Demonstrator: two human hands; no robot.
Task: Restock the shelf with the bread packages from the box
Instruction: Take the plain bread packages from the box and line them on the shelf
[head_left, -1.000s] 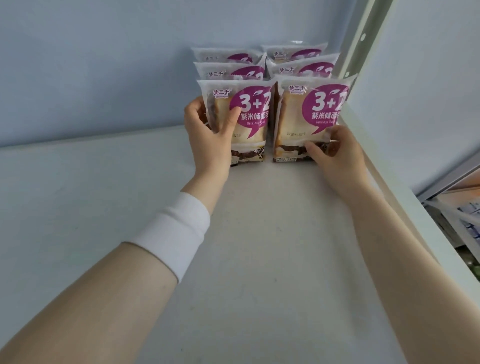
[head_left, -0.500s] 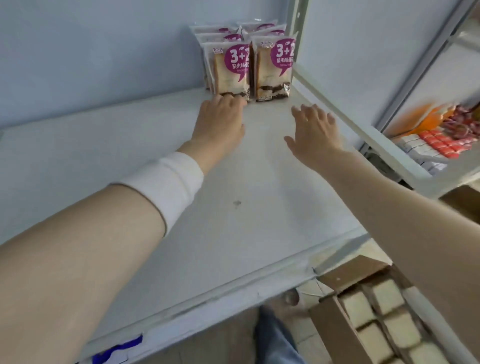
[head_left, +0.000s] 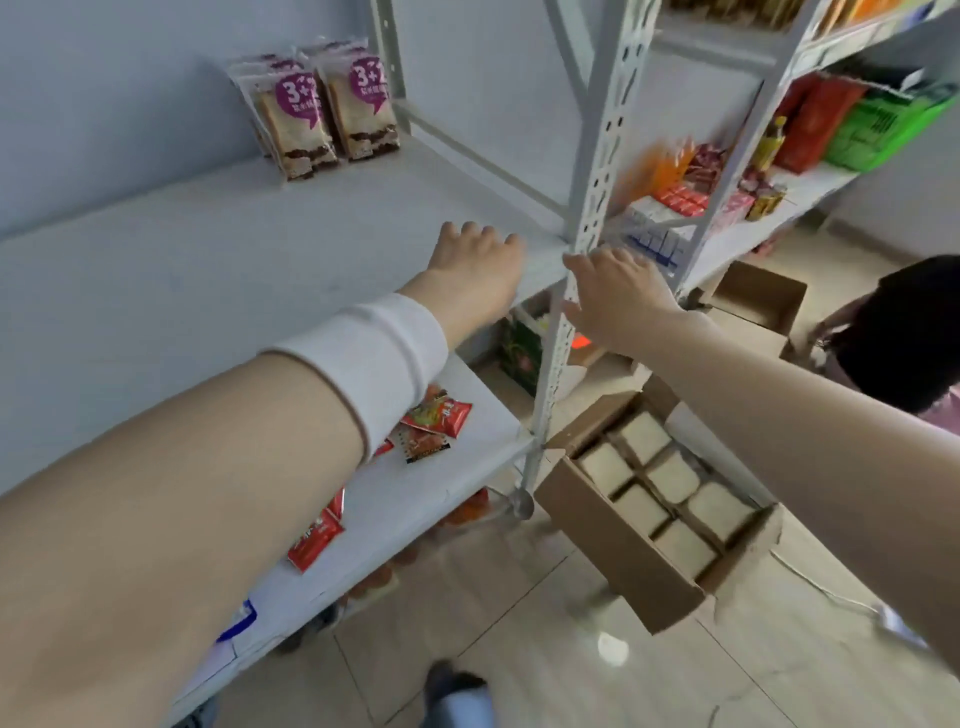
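My left hand (head_left: 478, 265) empty, fingers loose, over the shelf (head_left: 208, 270), my right hand (head_left: 618, 296) empty, fingers spread, bread packages (head_left: 322, 114) upright at back, box (head_left: 613, 556) below.

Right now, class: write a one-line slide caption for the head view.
Empty left hand and right hand hover between the shelved bread packages and the open box on the floor.
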